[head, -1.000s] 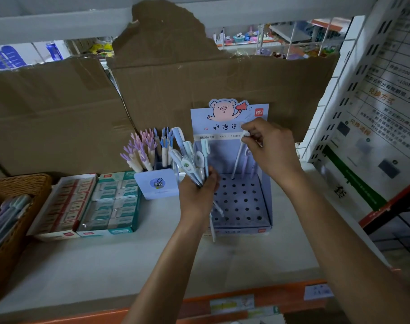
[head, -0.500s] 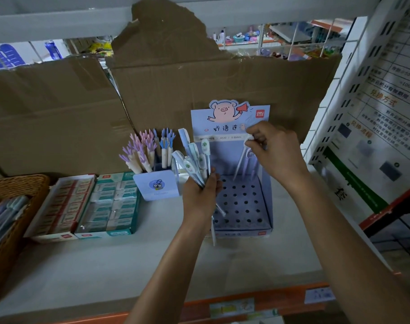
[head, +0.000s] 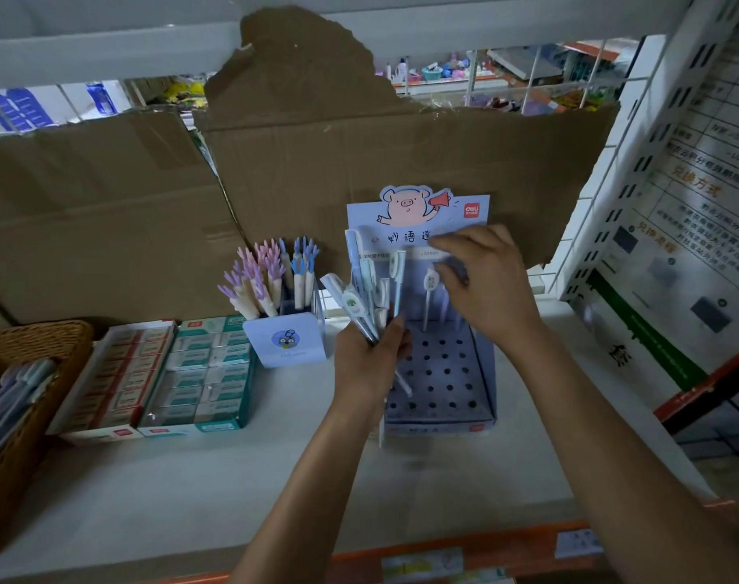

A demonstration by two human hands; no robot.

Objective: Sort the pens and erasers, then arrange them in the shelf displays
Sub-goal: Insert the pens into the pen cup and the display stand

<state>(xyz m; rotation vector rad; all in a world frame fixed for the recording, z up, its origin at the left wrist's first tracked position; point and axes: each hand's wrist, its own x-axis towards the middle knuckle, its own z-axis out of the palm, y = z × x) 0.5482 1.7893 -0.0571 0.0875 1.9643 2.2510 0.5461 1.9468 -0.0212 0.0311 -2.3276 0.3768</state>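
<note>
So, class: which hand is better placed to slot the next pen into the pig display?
Probably right. The right hand hovers over the back holes of the display, while the left hand is full, gripping the pen bundle at its left edge.

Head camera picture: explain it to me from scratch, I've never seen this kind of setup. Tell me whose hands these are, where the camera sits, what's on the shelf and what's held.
There is no machine here: a person wears one wide-angle camera on the head, looking forward and down, so both arms reach in from the bottom. The left hand grips a bunch of pens. The right hand reaches over the pig-printed display box, where a few standing pens fill some holes; blur hides whether it pinches one. On the white shelf also sit a cup of pens with purple and blue tops, two open boxes of erasers and a wicker basket at the far left.
</note>
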